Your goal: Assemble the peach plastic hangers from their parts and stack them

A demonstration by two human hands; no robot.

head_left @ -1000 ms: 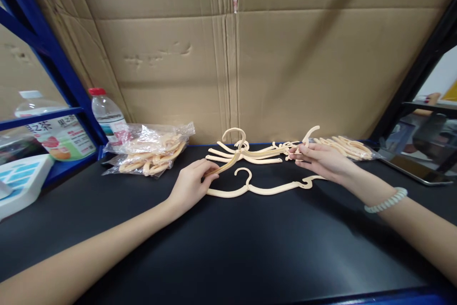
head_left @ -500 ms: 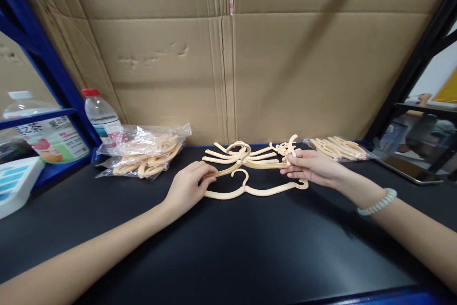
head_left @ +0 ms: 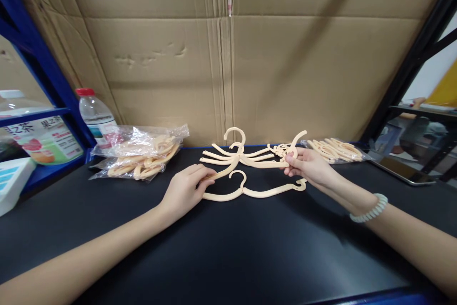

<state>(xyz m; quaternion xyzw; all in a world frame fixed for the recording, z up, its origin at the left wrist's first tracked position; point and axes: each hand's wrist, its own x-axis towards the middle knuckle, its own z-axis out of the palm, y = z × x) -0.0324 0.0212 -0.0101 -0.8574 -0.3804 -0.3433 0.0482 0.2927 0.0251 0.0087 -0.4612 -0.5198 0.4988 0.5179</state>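
Note:
A cream plastic clothes hanger (head_left: pixel 262 164) is held above the table between my two hands, its top hook standing up. My left hand (head_left: pixel 187 186) pinches its left arm end, with the fingertips covering the tip. My right hand (head_left: pixel 309 167) grips the other end together with a small curved hook piece (head_left: pixel 299 139) pointing up; whether the two are joined there is hidden by the fingers. Just in front, a second hanger (head_left: pixel 264 193) lies on the table with a small hook at its right end. Loose hanger arms (head_left: pixel 216 160) and a pile of small hook pieces (head_left: pixel 276 149) lie behind.
Bagged hanger parts (head_left: pixel 143 152) lie at the left beside a red-capped bottle (head_left: pixel 98 114). Another bag of parts (head_left: pixel 335 149) and a flat dark device (head_left: pixel 403 172) lie at the right. A cardboard wall (head_left: pixel 160 76) closes the back; metal frames flank the black table (head_left: pixel 228 252).
The held hanger has turned so its top hook now points up instead of lying foreshortened. The small hook piece in my right hand tilts further right. The hanger on the table stays put.

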